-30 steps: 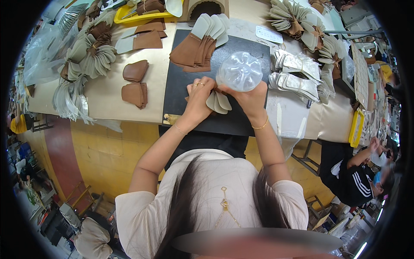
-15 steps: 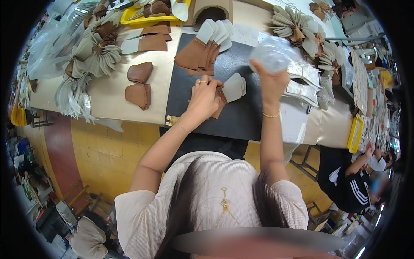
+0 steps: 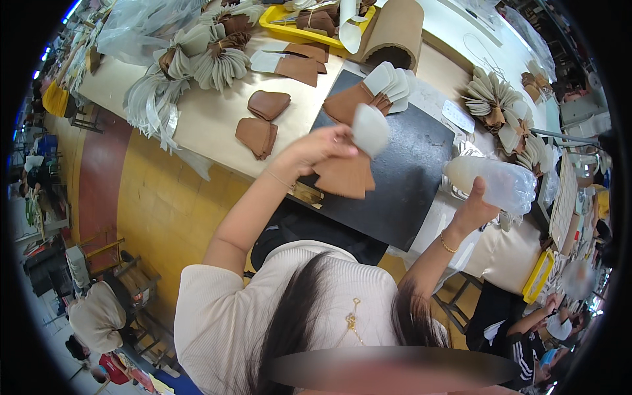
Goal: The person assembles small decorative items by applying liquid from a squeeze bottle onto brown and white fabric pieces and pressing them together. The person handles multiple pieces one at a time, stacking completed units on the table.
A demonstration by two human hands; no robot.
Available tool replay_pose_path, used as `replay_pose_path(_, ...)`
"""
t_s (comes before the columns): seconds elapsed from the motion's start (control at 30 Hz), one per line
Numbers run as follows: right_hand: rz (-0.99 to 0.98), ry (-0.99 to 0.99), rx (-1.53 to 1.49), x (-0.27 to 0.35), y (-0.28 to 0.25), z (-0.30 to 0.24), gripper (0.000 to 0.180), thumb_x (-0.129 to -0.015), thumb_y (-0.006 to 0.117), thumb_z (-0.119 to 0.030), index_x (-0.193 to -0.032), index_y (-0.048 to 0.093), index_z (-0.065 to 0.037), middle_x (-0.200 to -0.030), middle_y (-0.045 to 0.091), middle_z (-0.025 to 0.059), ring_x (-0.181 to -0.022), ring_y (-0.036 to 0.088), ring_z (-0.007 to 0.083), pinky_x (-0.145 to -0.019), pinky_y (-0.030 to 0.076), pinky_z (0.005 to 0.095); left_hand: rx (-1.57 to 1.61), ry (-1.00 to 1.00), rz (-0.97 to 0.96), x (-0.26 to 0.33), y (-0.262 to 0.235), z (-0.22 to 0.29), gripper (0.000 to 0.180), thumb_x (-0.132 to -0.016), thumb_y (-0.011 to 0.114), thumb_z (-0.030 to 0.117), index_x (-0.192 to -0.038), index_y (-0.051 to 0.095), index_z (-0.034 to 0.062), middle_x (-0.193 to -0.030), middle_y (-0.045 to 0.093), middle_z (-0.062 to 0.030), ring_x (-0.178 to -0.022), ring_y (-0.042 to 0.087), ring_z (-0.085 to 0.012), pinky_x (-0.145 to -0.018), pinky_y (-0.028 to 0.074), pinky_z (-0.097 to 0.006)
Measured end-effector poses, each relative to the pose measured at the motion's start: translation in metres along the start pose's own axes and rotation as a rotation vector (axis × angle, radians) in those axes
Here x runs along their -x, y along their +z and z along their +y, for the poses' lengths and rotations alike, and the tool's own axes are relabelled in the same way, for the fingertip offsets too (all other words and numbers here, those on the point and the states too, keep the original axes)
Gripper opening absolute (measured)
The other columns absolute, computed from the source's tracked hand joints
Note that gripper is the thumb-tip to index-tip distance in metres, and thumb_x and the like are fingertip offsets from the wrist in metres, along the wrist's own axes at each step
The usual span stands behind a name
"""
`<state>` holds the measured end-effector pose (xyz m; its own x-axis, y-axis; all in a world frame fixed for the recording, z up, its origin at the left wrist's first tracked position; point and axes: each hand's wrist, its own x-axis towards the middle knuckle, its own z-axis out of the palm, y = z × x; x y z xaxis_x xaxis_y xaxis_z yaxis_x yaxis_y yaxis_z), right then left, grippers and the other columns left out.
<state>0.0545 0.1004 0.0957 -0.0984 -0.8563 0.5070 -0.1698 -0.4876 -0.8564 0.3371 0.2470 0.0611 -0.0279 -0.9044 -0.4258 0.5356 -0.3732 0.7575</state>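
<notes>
My left hand [image 3: 324, 149] is closed on a leather piece [image 3: 370, 131], whose pale rounded end sticks out past my fingers. Just below that hand are several brown leather pieces [image 3: 347, 176] at the near edge of the black mat [image 3: 411, 174]; whether my fingers also hold these I cannot tell. Out to the right, my right hand [image 3: 475, 209] grips a clear plastic bottle [image 3: 494, 181] lying nearly sideways, its bottom pointing right. A fanned stack of brown pieces with pale ends [image 3: 392, 82] rests on the mat's far part.
Two small brown leather stacks [image 3: 257, 137] lie left of the mat. Behind are a yellow tray [image 3: 283, 25] and a brown cardboard tube [image 3: 395, 33]. Tied fan-shaped bundles [image 3: 220, 62] stand at left, with more bundles [image 3: 490, 95] at right. A person [image 3: 526, 349] sits at lower right.
The bottle in my right hand has moved right and toward me, away from the mat. My left hand has lifted a pale-ended piece. The whole view has also turned.
</notes>
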Motion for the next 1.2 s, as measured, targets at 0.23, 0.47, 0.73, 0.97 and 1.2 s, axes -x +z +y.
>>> replay_pose_path(0.23, -0.102, 0.054, -0.041, 0.010, -0.003, 0.003, 0.069, -0.082, 0.082, -0.034, -0.129, 0.051, 0.008, -0.119, 0.062, 0.0126, -0.108, 0.060, 0.0214, -0.096, 0.049, 0.0347, 0.386, 0.613, 0.350, -0.039, -0.073, 0.062, 0.051, -0.092, 0.065, 0.006, -0.135, 0.038, -0.0023, -0.129, 0.055, -0.0151, -0.120, 0.057, -0.0274, -0.103, 0.047, -0.036)
replay_pose_path(0.47, -0.095, 0.137, -0.128, 0.013, 0.002, -0.011, 0.068, -0.075, 0.088, -0.024, -0.126, 0.054, 0.006, -0.118, 0.062, 0.0125, -0.108, 0.061, 0.0215, -0.098, 0.049, 0.0351, -0.793, 0.739, 0.787, -0.067, -0.077, 0.038, 0.077, -0.080, 0.080, 0.034, -0.139, 0.048, -0.0039, -0.117, 0.060, -0.0199, -0.113, 0.055, -0.0331, -0.102, 0.041, -0.039)
replay_pose_path(0.73, -0.157, 0.145, -0.316, 0.023, 0.004, -0.019, 0.072, -0.070, 0.090, -0.016, -0.128, 0.052, 0.006, -0.119, 0.061, 0.0116, -0.107, 0.061, 0.0207, -0.096, 0.051, 0.0345, -1.239, 0.391, 0.571, -0.107, -0.034, 0.039, 0.066, -0.069, 0.082, 0.050, -0.112, 0.068, 0.0011, -0.097, 0.069, -0.0170, -0.096, 0.064, -0.0310, -0.088, 0.049, -0.042)
replay_pose_path(0.97, -0.131, 0.153, -0.263, 0.019, -0.014, -0.019, 0.071, -0.071, 0.090, -0.016, -0.127, 0.053, 0.006, -0.118, 0.062, 0.0116, -0.107, 0.061, 0.0205, -0.096, 0.051, 0.0344, -0.840, 0.500, 0.464, -0.096, -0.036, 0.045, 0.030, -0.070, 0.085, 0.015, -0.085, 0.063, 0.0013, -0.079, 0.066, -0.0056, -0.073, 0.060, -0.0133, -0.069, 0.050, -0.029)
replay_pose_path(1.2, -0.097, 0.132, -0.218, 0.015, -0.025, -0.011, 0.071, -0.071, 0.090, -0.017, -0.127, 0.053, 0.006, -0.117, 0.062, 0.0109, -0.107, 0.061, 0.0203, -0.096, 0.051, 0.0348, -0.415, 0.450, 0.281, -0.049, -0.020, 0.075, 0.035, -0.082, 0.076, 0.001, -0.112, 0.058, -0.0004, -0.105, 0.070, -0.0099, -0.095, 0.066, -0.0126, -0.084, 0.053, -0.025)
